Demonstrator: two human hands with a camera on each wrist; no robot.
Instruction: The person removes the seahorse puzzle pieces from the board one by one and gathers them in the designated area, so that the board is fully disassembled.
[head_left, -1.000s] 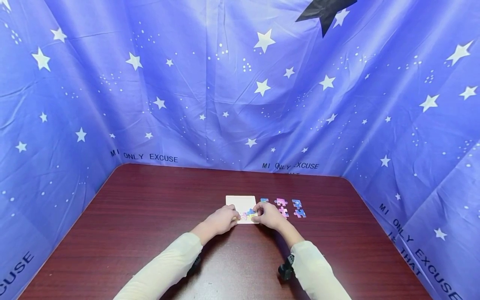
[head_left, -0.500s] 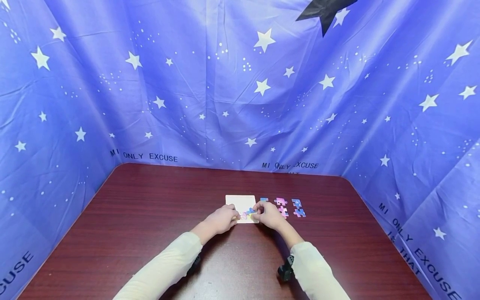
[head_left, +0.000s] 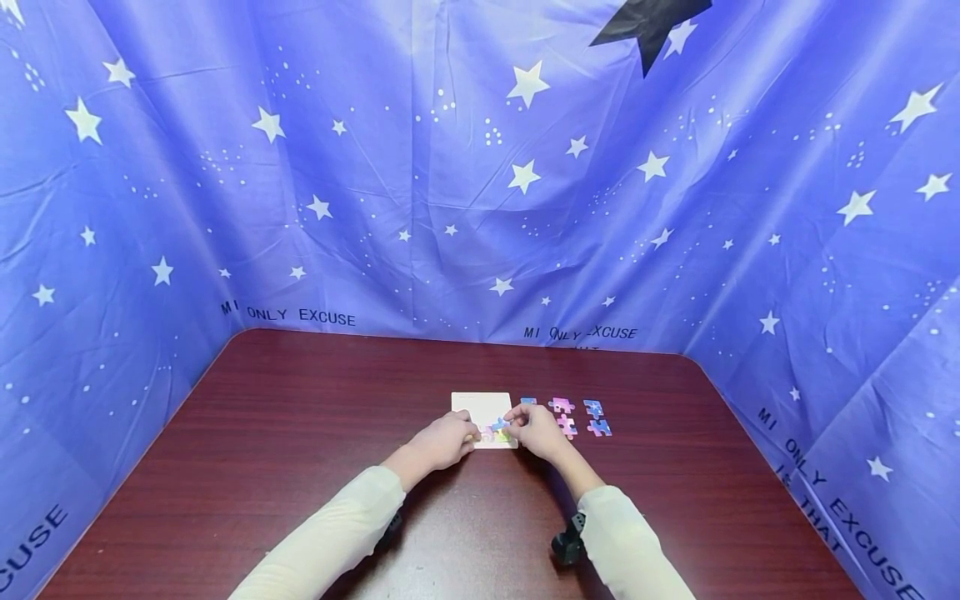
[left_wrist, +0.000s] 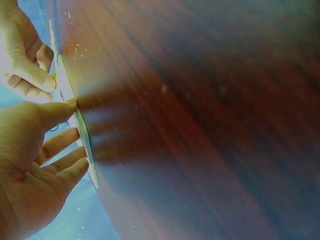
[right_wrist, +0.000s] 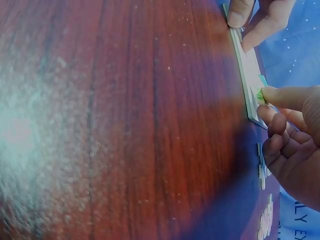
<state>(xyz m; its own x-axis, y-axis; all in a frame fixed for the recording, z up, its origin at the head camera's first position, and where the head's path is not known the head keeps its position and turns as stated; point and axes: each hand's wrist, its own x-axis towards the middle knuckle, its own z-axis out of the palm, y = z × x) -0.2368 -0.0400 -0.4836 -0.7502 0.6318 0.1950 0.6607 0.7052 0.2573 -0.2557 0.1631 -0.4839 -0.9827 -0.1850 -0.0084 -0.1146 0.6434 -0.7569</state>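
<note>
A cream puzzle tray [head_left: 480, 406] lies on the table, with pink puzzle pieces [head_left: 487, 433] along its near side. My left hand [head_left: 448, 437] holds the tray at its left end, the thumb on the near edge and the other fingertips along the side. Over the tray's near right corner, my right hand [head_left: 538, 429] pinches a puzzle piece [right_wrist: 259, 95] between thumb and fingers. Blue and yellow-green show on that piece. Fingers partly cover it, so I cannot tell whether it lies flat in the tray.
Right of the tray lie several loose puzzle pieces, among them a pink one [head_left: 562, 405] and a blue one [head_left: 594, 408]. My right hand partly hides some of them. A blue star-printed curtain [head_left: 465, 208] surrounds the far sides of the brown table [head_left: 300, 392].
The fingers of my right hand shift slightly at the puzzle piece, and more of its yellow-green part shows. My left hand stays in place on the tray.
</note>
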